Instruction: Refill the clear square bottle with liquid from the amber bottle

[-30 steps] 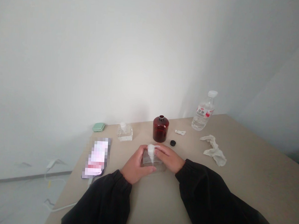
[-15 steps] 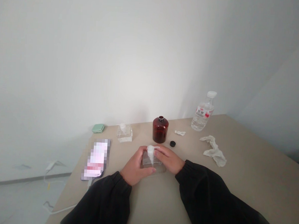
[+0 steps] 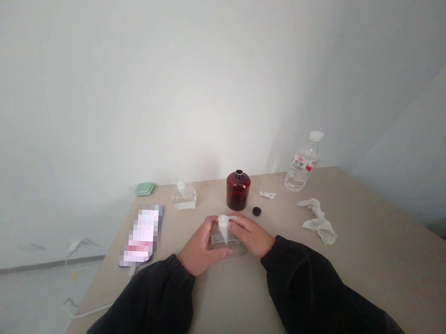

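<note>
A clear, square pump bottle [image 3: 229,244] with a white pump head [image 3: 223,223] stands on the table between my two hands. My left hand [image 3: 203,248] wraps round its left side, thumb across the front. From the right, my right hand [image 3: 250,234] grips the bottle near the top, fingers by the pump's nozzle; some fingertips are hidden behind it. Just beyond stands a dark red-brown bottle [image 3: 237,191] with an uncovered neck. A small black cap [image 3: 257,211] lies beside that bottle, to its right.
Behind my left hand is a second clear square bottle [image 3: 184,197] with a white top. A phone [image 3: 141,237] with a cable and a green tin [image 3: 144,189] lie left. Rightward are a water bottle [image 3: 301,166], crumpled tissue [image 3: 320,224] and a small tissue scrap [image 3: 268,195]. A wall [image 3: 227,87] rises behind the table.
The whole view has shifted slightly, so everything sits a little higher and further left. Both hands keep the same hold on the pump bottle.
</note>
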`<action>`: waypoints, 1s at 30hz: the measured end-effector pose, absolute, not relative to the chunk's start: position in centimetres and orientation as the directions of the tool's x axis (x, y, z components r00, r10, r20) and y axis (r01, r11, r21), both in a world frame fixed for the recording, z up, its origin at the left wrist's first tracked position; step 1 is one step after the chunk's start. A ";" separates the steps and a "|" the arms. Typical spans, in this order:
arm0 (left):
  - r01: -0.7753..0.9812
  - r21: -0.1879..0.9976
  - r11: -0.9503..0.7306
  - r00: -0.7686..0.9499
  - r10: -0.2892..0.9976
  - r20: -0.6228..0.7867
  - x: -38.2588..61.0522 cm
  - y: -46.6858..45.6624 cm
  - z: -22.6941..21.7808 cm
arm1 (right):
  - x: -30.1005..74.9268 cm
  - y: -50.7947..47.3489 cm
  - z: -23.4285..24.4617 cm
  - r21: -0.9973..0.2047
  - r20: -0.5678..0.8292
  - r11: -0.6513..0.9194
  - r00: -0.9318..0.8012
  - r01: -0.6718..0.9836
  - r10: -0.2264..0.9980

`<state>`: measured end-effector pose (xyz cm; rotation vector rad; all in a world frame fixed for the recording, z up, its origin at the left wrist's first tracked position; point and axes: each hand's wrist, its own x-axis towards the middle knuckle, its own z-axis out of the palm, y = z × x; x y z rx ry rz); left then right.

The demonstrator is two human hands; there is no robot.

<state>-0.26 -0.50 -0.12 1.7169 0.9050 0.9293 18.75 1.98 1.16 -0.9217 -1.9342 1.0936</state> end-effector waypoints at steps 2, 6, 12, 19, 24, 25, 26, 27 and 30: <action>0.160 0.949 -0.271 0.443 0.879 0.176 -0.3 -0.5 -0.1 | 18.8 2.0 1.2 -0.893 0.238 0.388 -0.490 0.231 0.839; 0.160 0.949 -0.270 0.443 0.879 0.175 -0.3 -0.5 0.0 | 18.7 1.9 1.2 -0.896 0.237 0.382 -0.484 0.226 0.842; 0.155 0.950 -0.272 0.440 0.880 0.180 -0.3 -0.5 -0.1 | 18.7 1.9 1.2 -0.901 0.237 0.376 -0.479 0.218 0.845; 0.135 0.952 -0.274 0.433 0.881 0.192 -0.3 -0.4 -0.4 | 18.7 1.9 1.2 -0.896 0.234 0.376 -0.469 0.236 0.852; 0.158 0.951 -0.267 0.425 0.887 0.178 -0.3 -0.4 -0.6 | 18.5 2.0 0.9 -0.892 0.267 0.398 -0.460 0.215 0.846; 0.165 0.947 -0.275 0.425 0.886 0.183 -0.3 -0.5 -0.6 | 18.5 2.0 0.8 -0.886 0.267 0.405 -0.464 0.226 0.844; 0.170 0.944 -0.282 0.427 0.885 0.187 -0.3 -0.5 -0.5 | 18.4 1.9 0.9 -0.879 0.268 0.412 -0.467 0.239 0.843; 0.171 0.942 -0.288 0.428 0.883 0.192 -0.3 -0.5 -0.4 | 18.4 1.9 0.9 -0.871 0.272 0.422 -0.470 0.249 0.840; 0.172 0.937 -0.303 0.422 0.883 0.207 -0.2 -0.5 -0.3 | 18.4 1.8 1.2 -0.860 0.299 0.447 -0.465 0.248 0.833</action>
